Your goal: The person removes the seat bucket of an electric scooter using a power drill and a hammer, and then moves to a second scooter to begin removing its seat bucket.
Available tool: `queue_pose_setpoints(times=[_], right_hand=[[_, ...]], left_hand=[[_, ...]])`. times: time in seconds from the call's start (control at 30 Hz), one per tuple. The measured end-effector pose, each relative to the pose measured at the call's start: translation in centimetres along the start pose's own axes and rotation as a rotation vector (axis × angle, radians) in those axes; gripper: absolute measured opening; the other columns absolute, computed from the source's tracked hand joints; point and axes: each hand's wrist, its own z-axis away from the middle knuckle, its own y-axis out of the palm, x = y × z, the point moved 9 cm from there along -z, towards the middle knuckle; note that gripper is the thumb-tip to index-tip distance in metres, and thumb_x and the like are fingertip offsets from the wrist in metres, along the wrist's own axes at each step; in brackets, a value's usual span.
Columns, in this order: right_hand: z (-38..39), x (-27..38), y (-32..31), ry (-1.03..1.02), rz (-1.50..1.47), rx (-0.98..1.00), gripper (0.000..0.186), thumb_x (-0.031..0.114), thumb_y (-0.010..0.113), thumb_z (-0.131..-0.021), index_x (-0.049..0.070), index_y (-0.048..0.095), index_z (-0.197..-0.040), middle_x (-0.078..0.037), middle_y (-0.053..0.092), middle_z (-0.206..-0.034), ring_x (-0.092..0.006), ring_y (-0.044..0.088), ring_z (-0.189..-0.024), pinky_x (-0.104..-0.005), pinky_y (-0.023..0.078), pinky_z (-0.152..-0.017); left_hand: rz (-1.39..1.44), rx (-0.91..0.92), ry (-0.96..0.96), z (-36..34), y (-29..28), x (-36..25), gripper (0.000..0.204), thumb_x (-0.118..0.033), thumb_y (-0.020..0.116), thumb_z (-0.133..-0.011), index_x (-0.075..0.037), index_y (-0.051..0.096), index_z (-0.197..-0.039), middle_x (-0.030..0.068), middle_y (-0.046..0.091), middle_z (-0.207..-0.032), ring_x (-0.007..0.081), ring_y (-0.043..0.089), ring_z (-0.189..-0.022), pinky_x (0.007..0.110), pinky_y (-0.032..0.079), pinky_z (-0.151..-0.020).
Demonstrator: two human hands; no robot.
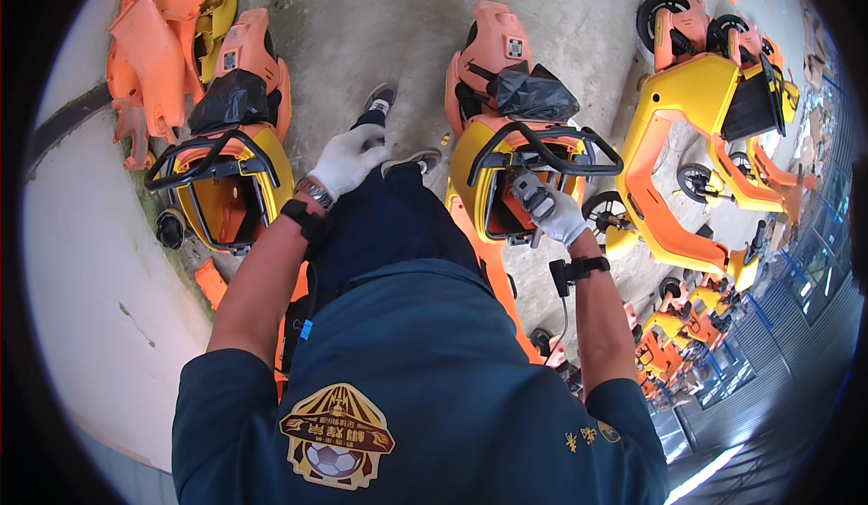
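My right hand (562, 219), in a white glove, is closed round a grey handheld power tool (533, 194), perhaps a cordless driver. The tool is over the open under-seat compartment of the right yellow and orange scooter (468, 163), just below its black grab rail (547, 154). Whether its tip touches anything is hidden. My left hand (345, 163), also gloved, hangs over my legs with its thumb apart from the fingers and nothing visible in it. It is nearest the left scooter (282, 169), whose compartment is open too. Black plastic bags (535, 94) cover the seat areas behind both rails.
Orange body panels (155, 62) are piled at the far left beside a white wall (108, 279). More yellow and orange scooters (683, 98) stand at the right, with several others (674, 329) behind. My shoes (411, 162) are on the concrete floor between the two scooters.
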Motion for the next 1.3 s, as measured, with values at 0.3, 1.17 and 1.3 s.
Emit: queue_pose_setpoints(times=[0.3,1.17,1.3], right_hand=[[5.0,-2.9,1.4,0.016,-0.883,-0.057,0.057,-0.005,0.065,-0.070,0.000,0.057,-0.126,-0.007,0.066,-0.114,-0.0161,0.064,-0.096,-0.0306,0.053,-0.082],[8.4,-12.3,2.7,0.128,-1.140,-0.668,0.045,0.017,0.078,-0.073,-0.001,0.065,-0.113,-0.013,0.072,-0.103,-0.0209,0.069,-0.098,-0.0324,0.053,-0.086],[8.1,-12.8,4.2,0.153,-1.235,-0.650,0.044,0.016,0.076,-0.074,-0.001,0.065,-0.113,-0.013,0.072,-0.103,-0.0202,0.069,-0.098,-0.0324,0.053,-0.086]], left_hand=[[0.208,0.447,0.307,-3.7,9.7,-18.5,0.049,-0.029,0.060,-0.095,-0.002,0.053,-0.135,0.0126,0.068,-0.112,0.0177,0.064,-0.102,0.031,0.048,-0.093],[-0.865,0.238,0.679,-3.4,28.5,-19.9,0.052,-0.020,0.066,-0.082,-0.004,0.053,-0.130,0.0214,0.055,-0.129,0.0397,0.052,-0.118,0.046,0.042,-0.101],[-0.961,0.306,0.457,-6.9,32.1,-18.8,0.062,-0.024,0.068,-0.081,-0.004,0.046,-0.136,0.0219,0.056,-0.124,0.0399,0.056,-0.112,0.046,0.046,-0.096]])
